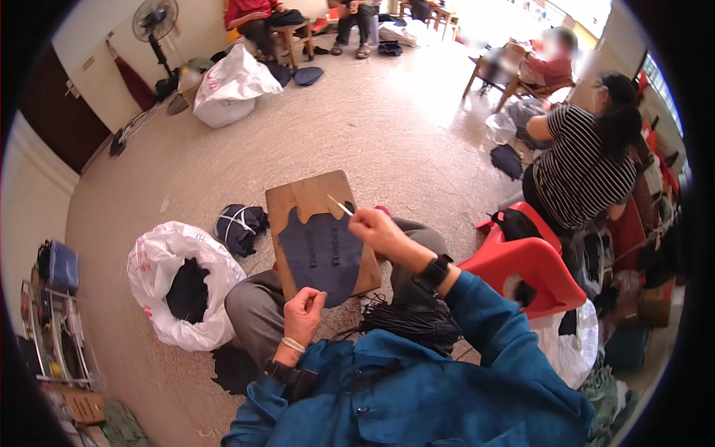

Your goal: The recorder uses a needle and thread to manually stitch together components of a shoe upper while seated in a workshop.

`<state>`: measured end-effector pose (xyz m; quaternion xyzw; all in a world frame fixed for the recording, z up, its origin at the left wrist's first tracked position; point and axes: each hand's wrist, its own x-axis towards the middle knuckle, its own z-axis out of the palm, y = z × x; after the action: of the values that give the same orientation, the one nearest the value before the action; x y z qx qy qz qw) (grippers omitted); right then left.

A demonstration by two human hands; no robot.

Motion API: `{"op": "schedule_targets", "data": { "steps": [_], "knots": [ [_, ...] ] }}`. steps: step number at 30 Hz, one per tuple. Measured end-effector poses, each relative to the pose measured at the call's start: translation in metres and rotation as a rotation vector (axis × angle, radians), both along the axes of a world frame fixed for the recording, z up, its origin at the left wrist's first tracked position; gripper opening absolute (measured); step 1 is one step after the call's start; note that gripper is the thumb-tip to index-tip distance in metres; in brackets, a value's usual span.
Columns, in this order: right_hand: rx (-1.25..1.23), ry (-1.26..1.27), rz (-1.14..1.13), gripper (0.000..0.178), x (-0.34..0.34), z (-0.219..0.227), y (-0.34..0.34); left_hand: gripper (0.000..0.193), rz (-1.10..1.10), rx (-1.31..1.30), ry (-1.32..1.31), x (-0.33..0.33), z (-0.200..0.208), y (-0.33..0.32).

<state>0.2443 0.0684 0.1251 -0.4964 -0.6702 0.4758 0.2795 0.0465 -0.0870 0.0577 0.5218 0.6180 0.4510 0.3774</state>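
Note:
A dark blue cut cloth piece (322,257) with two darker printed strips lies flat on a wooden board (313,192) across my lap. At its near left edge, my left hand (302,316) is closed, fingertips pinching the cloth. My right hand (378,232) is closed round a slim, pale, pointed tool (341,205), whose tip slants up and left above the cloth's far right corner. The exact kind of this tool is too small to make out. Below the board, a bunch of dark cords (410,322) hangs over my lap.
A white sack (153,257) with dark cloth stands at left, beside a tied dark bundle (240,229). A red plastic chair (521,264) is close on my right, with a person in a striped shirt (585,164) beyond. Another white sack (227,86) and a fan (155,22) stand farther off.

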Motion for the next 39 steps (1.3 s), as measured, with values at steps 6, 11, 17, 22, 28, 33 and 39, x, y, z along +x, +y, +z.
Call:
{"op": "schedule_targets", "data": {
  "steps": [6, 11, 17, 22, 28, 33, 39],
  "knots": [
    [0.506, -0.282, 0.03, 0.017, -0.035, -0.098, 0.08, 0.017, 0.003, 0.038, 0.155, 0.011, 0.003, 0.031],
    [0.747, -0.507, 0.13, 0.01, -0.08, -0.117, 0.103, 0.017, -0.018, 0.028, 0.207, 0.01, -0.006, 0.053],
    [0.854, -0.479, 0.113, 0.013, -0.081, -0.128, 0.099, 0.017, 0.005, 0.012, 0.218, 0.004, -0.023, 0.061],
    [0.85, -0.45, 0.05, 0.022, -0.067, -0.108, 0.093, 0.018, 0.103, 0.004, 0.001, -0.003, -0.033, 0.066],
    [0.484, -0.072, 0.069, 0.015, -0.004, -0.06, 0.014, 0.029, 0.018, -0.394, -1.405, -0.042, -0.023, 0.04],
    [0.083, 0.022, 0.194, 0.012, 0.027, -0.042, -0.078, 0.031, -0.062, -0.453, -1.433, -0.036, -0.005, 0.018],
    [0.317, -0.375, 0.281, 0.011, 0.083, -0.052, -0.132, 0.03, -0.141, -0.471, -1.282, -0.024, 0.001, 0.002]
  ]
}}
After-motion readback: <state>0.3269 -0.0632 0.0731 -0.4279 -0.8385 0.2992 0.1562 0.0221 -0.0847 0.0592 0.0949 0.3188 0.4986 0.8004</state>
